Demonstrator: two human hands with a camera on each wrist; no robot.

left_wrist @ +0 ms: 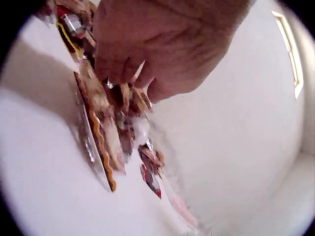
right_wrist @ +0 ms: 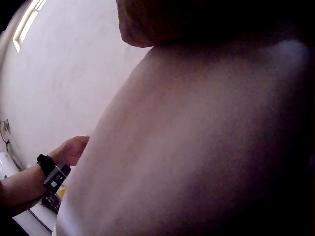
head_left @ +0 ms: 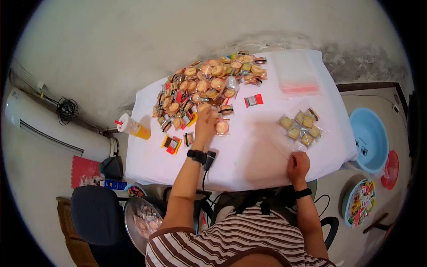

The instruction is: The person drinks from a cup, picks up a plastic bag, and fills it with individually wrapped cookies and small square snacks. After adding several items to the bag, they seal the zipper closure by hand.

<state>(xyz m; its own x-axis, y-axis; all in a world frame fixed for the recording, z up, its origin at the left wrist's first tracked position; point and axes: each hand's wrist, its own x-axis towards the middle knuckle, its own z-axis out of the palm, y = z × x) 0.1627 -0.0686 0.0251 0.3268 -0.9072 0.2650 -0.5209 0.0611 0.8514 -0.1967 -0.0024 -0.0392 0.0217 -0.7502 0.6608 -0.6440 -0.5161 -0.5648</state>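
My left hand (head_left: 205,123) reaches to the near edge of a heap of wrapped biscuits (head_left: 202,85) on the white-covered table. Its bent fingers grip a small wrapped biscuit (left_wrist: 129,98), largely covered by the hand in the left wrist view. A packet with a round pale biscuit (head_left: 222,127) lies just right of that hand. My right hand (head_left: 298,167) rests with curled fingers near the table's front edge, and no object shows in it. Just beyond it lies a clear bag (head_left: 291,137) with several square biscuits (head_left: 307,121).
A stack of clear bags (head_left: 299,78) lies at the back right. One red packet (head_left: 253,100) sits mid-table; a yellow-red packet (head_left: 171,144) and a drink cup (head_left: 134,126) stand left. Beside the table are a blue basin (head_left: 369,140) and a metal bowl (head_left: 133,222).
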